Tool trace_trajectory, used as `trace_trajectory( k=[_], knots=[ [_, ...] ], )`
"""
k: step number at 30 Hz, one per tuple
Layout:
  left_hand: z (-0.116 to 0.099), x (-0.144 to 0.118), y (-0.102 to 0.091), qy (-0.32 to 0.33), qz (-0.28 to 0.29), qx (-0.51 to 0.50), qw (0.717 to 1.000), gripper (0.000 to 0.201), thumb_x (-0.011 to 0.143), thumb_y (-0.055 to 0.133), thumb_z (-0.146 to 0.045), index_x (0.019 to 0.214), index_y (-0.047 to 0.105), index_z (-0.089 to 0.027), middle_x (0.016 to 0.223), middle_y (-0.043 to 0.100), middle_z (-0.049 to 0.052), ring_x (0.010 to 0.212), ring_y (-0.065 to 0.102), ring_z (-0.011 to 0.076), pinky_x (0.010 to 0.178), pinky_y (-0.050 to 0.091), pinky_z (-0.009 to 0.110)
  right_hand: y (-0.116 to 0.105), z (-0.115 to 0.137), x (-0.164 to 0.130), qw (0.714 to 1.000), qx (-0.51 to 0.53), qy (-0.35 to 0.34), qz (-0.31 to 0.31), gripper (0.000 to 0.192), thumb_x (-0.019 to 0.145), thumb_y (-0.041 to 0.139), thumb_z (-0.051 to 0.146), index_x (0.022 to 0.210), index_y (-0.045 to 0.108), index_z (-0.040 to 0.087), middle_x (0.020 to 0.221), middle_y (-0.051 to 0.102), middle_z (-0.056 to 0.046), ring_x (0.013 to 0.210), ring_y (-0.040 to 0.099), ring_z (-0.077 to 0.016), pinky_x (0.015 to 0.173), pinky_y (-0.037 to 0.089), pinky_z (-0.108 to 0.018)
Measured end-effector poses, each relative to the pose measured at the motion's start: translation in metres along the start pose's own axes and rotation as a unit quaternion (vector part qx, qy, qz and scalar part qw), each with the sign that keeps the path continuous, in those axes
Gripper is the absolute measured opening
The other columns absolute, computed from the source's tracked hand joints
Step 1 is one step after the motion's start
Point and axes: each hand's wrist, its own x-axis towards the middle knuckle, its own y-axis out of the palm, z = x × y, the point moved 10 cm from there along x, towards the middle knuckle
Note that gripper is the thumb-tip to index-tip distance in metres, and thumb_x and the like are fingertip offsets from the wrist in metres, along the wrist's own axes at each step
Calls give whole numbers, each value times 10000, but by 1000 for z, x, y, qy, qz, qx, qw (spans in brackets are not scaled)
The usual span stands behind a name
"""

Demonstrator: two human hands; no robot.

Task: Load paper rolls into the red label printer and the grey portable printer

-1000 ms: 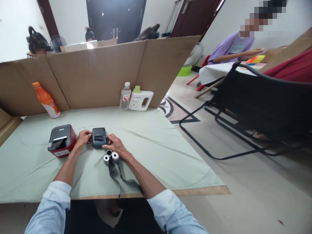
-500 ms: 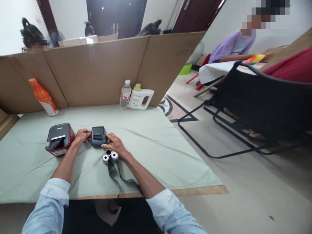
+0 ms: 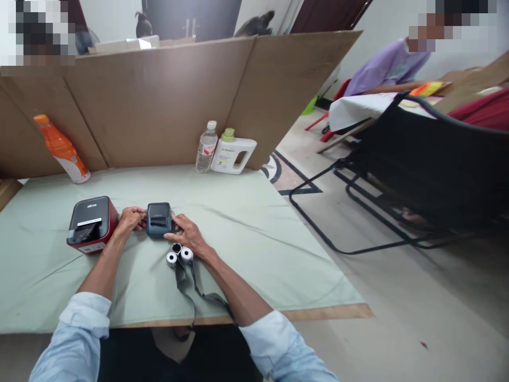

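A small dark blue-grey portable printer (image 3: 159, 220) lies on the green cloth between my hands. My left hand (image 3: 132, 220) has its fingers curled against the printer's left side. On the right side, my right hand (image 3: 186, 233) grips the printer, its thumb along the lower right corner. Just below that hand stand several small white paper rolls (image 3: 186, 255), dark strips trailing from them toward the table's front edge. A bigger red and black label printer (image 3: 93, 223) sits beside my left wrist. My fingertips are partly hidden by the small printer.
A cardboard screen (image 3: 167, 101) stands along the back of the cloth-covered table (image 3: 254, 233). Against it are an orange bottle (image 3: 63, 151), a clear water bottle (image 3: 207, 148) and a white jug (image 3: 234, 156). To the right are a black folding chair (image 3: 421, 159) and a seated person in purple (image 3: 387, 66).
The camera view has tilted slightly down and shifted, so the background appears higher. Both hands keep their places at the small printer's sides, with no clear movement of the printer on the cloth.
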Motion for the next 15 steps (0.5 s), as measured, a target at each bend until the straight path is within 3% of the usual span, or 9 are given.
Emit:
trace_trajectory(
  k=[6,15],
  knots=[
    [1,0,-2,-29,-11,-5,1000,123,747,697,-174,865,700,-142,622,695,22,533,671,139,471,474,184,1,-1,0,1000,5,-1,3,604,832,810,503,1350,655,234,982,577,-30,787,567,-174,718,513,-299],
    [-3,-6,-5,-10,-31,4,999,177,713,756,-260,843,706,-151,580,680,24,540,674,158,488,497,203,6,-5,3,1000,-3,-2,-10,537,822,815,481,1285,677,246,974,576,-18,782,568,-169,739,505,-300]
  ],
)
